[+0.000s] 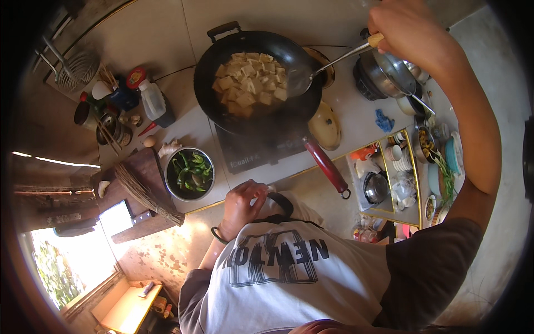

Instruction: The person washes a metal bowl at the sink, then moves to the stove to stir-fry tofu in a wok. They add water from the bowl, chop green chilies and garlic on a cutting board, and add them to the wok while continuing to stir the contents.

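Note:
A black wok with a red handle stands on an induction cooktop, steam rising from it. Cubes of what looks like tofu lie in liquid inside. At the upper right my right hand grips the wooden end of a metal spatula, whose blade is in the wok at the right of the cubes. My left hand is held before my body, below the cooktop's edge, its fingers loosely bent and holding nothing. Left of the cooktop, a metal bowl contains green peppers.
A cleaver and a straw whisk brush lie on a wooden board. An egg and bottles stand at the left. Right are a metal pan, a yellow lid and a blue cloth.

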A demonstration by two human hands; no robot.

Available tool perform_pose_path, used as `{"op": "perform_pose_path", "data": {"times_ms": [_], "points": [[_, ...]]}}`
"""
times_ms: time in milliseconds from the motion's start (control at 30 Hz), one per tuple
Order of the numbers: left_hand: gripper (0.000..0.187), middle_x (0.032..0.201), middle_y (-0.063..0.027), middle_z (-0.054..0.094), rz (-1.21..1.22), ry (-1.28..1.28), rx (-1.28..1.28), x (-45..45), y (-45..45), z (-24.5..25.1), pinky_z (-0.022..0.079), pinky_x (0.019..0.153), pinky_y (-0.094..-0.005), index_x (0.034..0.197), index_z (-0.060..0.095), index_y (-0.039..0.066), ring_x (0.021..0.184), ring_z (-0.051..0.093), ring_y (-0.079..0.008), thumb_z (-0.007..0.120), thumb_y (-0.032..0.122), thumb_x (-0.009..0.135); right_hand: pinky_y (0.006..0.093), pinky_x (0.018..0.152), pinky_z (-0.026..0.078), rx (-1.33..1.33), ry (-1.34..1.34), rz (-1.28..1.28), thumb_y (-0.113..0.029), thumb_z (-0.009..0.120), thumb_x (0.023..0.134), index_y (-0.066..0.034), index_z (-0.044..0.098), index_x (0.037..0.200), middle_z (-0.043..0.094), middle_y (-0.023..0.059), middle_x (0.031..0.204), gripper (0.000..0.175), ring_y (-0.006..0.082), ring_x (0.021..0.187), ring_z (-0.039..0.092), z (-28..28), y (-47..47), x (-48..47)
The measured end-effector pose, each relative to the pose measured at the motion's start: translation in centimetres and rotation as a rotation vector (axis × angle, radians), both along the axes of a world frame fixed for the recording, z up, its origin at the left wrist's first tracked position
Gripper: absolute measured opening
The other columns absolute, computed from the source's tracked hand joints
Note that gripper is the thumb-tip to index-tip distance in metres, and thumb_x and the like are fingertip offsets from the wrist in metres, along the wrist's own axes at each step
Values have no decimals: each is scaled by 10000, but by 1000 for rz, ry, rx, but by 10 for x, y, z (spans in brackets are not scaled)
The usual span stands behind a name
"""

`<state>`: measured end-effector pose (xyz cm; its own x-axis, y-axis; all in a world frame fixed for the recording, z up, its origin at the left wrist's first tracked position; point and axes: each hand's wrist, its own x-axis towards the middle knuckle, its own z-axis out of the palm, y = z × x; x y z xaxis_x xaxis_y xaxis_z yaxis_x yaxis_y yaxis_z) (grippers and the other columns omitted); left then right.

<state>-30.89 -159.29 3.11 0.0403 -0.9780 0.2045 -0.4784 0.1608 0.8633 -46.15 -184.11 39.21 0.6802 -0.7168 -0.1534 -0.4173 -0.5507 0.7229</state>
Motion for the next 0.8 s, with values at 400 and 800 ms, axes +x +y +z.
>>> {"op": "perform_pose_path", "data": {"times_ms": [400,800], "points": [[50,794,-65,668,12,-24,-41,-4,-1,-1,536,618,-361,919,700,82,689,689,-252,715,80,871,443,619,526,10,-181,273,-220,656,835,-108,751,719,707,121,709,186,288,741,713,-60,-59,-15],[73,789,-58,665,39,-49,-56,-5,5,-2,539,617,-358,912,686,89,694,689,-245,713,55,853,358,606,531,-547,-144,420,-202,693,777,-107,723,694,689,59,689,130,217,738,689,-97,-68,29]]}}
